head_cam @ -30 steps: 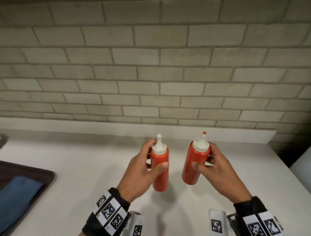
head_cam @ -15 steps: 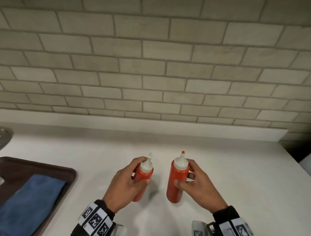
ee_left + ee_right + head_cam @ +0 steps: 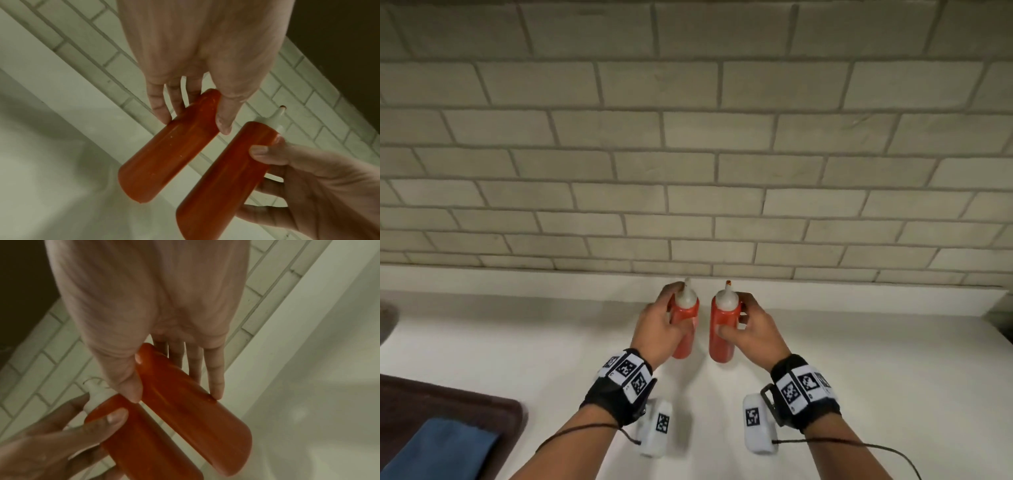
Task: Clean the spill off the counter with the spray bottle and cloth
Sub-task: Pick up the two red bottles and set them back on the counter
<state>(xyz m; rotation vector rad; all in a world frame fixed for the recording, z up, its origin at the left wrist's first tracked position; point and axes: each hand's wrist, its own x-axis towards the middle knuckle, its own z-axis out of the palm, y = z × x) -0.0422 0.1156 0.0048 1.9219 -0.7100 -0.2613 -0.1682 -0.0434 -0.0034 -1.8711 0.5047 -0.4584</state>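
Each hand holds a red squeeze bottle with a white nozzle cap, upright and side by side near the back of the white counter (image 3: 859, 359). My left hand (image 3: 657, 329) grips the left bottle (image 3: 686, 339), seen up close in the left wrist view as bottle (image 3: 170, 154) under the fingers (image 3: 160, 112). My right hand (image 3: 753, 329) grips the right bottle (image 3: 722, 342), whose tip is red; up close it is bottle (image 3: 193, 410). A folded blue cloth (image 3: 438, 448) lies at the lower left. No spray bottle or spill shows.
The cloth lies on a dark brown tray (image 3: 493, 407) at the counter's front left. A tiled brick wall (image 3: 688, 171) with a low white ledge backs the counter. A grey rounded object (image 3: 385, 318) shows at the left edge. The counter ends at the right.
Both hands have carried the bottles away from me toward the back wall and brought them closer together. The grips are unchanged.
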